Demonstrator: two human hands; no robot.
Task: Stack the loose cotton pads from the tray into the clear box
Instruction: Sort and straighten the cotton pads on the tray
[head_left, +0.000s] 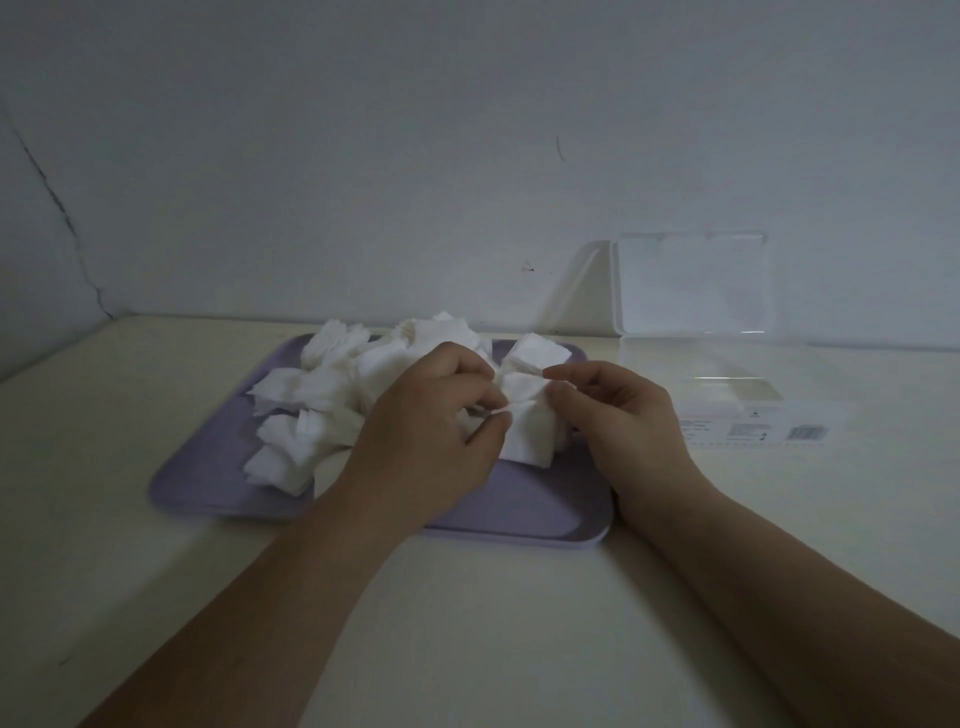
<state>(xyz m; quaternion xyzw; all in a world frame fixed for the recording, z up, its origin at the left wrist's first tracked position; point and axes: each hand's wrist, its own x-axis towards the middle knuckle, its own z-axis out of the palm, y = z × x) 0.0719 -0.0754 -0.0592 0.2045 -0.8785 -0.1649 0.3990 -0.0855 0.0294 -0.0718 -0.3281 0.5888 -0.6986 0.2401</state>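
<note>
Cream table (467, 623) nearest, carrying a lilac tray (519, 504). Over the tray's right half the left hand (431, 431) and right hand (623, 415) meet, each grip pinching the same small bunch of white cotton pads (524, 421). A loose heap (322, 395) of pads covers the tray's left and far parts. Farther right, off the tray, the clear box (727, 410) stands with its lid (691, 286) raised against the wall (363, 156).

One head-worn wide-angle view, looking forward and down across the table (467, 649) toward the far wall (467, 130). The camera is sitting close: left hand (431, 421) and right hand (623, 421) are extending in from the near edge, tray (519, 512) centred, clear box (737, 415) far right.
</note>
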